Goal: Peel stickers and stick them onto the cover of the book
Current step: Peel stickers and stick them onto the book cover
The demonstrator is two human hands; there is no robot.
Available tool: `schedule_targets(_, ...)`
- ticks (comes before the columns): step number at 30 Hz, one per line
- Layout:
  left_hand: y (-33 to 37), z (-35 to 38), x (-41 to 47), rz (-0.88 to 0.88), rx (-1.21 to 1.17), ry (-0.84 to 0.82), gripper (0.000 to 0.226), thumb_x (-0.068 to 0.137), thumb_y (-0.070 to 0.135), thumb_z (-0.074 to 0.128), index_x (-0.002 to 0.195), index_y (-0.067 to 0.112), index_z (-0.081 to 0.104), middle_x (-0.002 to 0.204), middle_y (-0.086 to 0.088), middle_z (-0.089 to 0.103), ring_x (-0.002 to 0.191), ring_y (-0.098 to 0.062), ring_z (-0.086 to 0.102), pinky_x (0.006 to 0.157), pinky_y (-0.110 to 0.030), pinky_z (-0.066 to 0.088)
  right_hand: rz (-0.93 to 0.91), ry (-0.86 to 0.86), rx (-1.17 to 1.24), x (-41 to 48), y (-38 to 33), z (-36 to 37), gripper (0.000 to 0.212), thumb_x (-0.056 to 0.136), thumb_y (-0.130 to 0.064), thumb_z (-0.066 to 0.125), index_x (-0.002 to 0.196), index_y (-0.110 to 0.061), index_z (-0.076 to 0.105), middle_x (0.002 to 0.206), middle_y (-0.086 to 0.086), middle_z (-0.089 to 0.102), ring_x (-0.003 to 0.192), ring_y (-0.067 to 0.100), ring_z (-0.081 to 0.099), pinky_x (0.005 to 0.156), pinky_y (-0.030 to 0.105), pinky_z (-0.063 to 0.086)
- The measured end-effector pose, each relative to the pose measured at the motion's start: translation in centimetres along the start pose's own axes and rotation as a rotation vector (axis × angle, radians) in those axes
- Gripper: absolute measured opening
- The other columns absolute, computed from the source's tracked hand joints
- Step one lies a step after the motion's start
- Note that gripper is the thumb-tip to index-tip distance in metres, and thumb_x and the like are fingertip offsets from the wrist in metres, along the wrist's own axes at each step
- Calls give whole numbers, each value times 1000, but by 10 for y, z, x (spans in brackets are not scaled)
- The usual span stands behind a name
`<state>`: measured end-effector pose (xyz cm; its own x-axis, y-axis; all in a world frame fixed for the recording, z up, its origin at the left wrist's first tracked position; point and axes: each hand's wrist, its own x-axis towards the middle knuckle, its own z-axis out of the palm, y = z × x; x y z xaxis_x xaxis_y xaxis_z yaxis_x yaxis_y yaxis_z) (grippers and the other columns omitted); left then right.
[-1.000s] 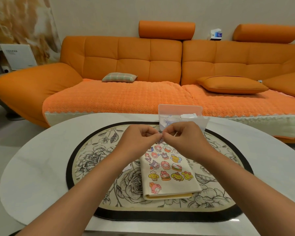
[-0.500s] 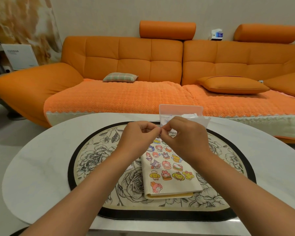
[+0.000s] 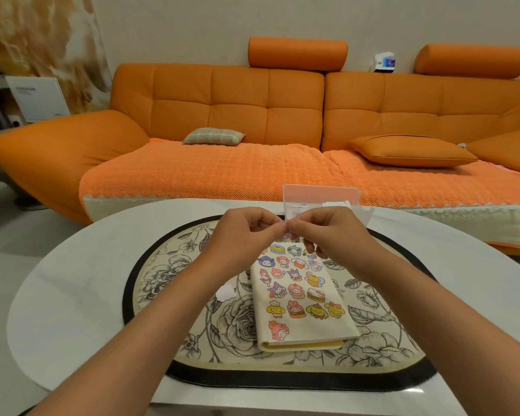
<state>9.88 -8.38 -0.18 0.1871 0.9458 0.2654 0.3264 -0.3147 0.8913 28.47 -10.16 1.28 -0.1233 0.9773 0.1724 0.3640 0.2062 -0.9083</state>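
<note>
both hands meet in the middle of the frame, held above the far end of the book. the left hand (image 3: pixel 246 232) and the right hand (image 3: pixel 327 232) have their fingers curled. the thumb and forefinger tips of each come together on a small sticker (image 3: pixel 287 235). it is mostly hidden between the fingertips, and only a pale sliver shows below them.

the book (image 3: pixel 321 328) lies closed and flat just below the hands, a little right of centre, on a floral mat (image 3: pixel 168 274), with its cream cover facing up. rows of cartoon stickers (image 3: pixel 294 291) fill most of the cover, and a single one sits near its lower left corner. a small white scrap of paper (image 3: pixel 226 292) lies on the mat just left of the book, beside the left forearm.

the mat has a black border and rests on a pale round table (image 3: pixel 72 295). behind the hands, toward the far edge of the table, stands a clear plastic box (image 3: pixel 321 195) with white bits inside.

an orange sofa (image 3: pixel 237 109) fills the upper half of the frame. a small checked cushion (image 3: pixel 213 136) lies on its seat left of centre, and an orange cushion (image 3: pixel 412 150) lies at the right.
</note>
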Motion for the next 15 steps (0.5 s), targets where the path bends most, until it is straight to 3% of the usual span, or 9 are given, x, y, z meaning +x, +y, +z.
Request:
schedule_targets(5, 2, 2, -1, -48, -80, 17, 6, 86, 27, 77, 86, 21, 76, 77, 2, 75, 65, -6, 67, 62, -17, 52, -57, 47, -128, 0, -1, 6, 22, 99, -26, 61, 85, -13, 73, 51, -7, 58, 40, 3, 41, 42, 18, 34)
schedule_targets(11, -1, 4, -2, -73, -56, 30, 6, 88, 27, 76, 85, 22, 76, 77, 1, 75, 63, -6, 66, 59, -16, 52, -63, 49, -174, 2, 3, 12, 22, 100, -26, 59, 85, -16, 72, 59, -5, 60, 48, 7, 51, 48, 20, 42)
schedule_targets(15, -1, 1, 0, -83, -70, 28, 6, 88, 24, 76, 82, 22, 75, 74, 2, 74, 60, -4, 63, 55, -14, 49, 23, -2, -15, 2, 1, 6, 22, 98, -25, 63, 87, -9, 74, 62, -2, 65, 47, 9, 51, 45, 20, 37)
